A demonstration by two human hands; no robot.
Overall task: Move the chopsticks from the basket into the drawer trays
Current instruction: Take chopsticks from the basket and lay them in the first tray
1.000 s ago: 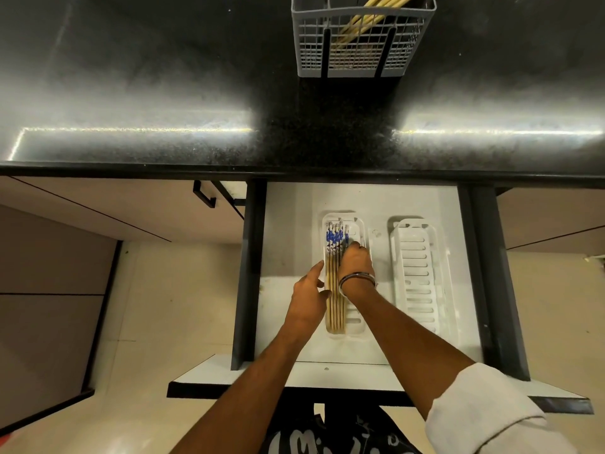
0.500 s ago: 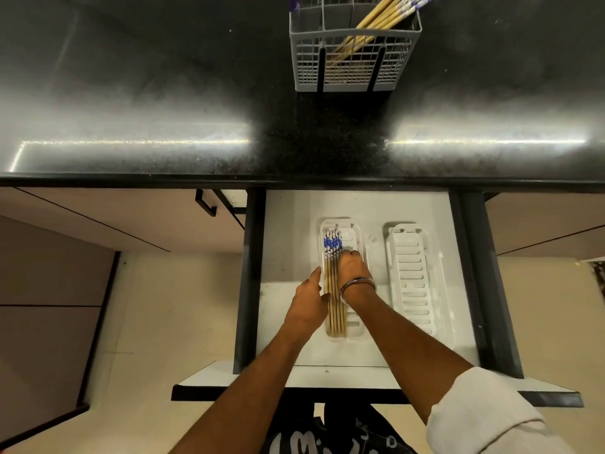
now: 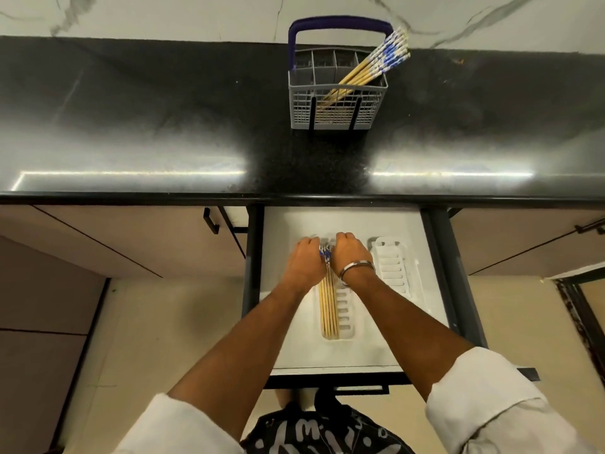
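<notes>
A bundle of wooden chopsticks (image 3: 328, 309) with blue-patterned tops lies lengthwise in the left white slotted tray (image 3: 346, 317) of the open drawer. My left hand (image 3: 305, 261) and my right hand (image 3: 350, 253) press against the bundle's top end from either side, fingers curled around it. The right white tray (image 3: 393, 270) holds nothing. On the black counter stands a grey wire basket (image 3: 337, 103) with a blue handle; several more chopsticks (image 3: 370, 70) lean in its right compartment.
The white drawer (image 3: 284, 322) is pulled out below the counter edge (image 3: 294, 196). Cabinet fronts with black handles flank it on both sides. A marble wall rises behind the basket. My white sleeves and patterned dark clothing fill the bottom of the view.
Both hands slid forward along the bundle to its blue top end and closed in on it. The view tilted up, so the whole basket and the wall now show.
</notes>
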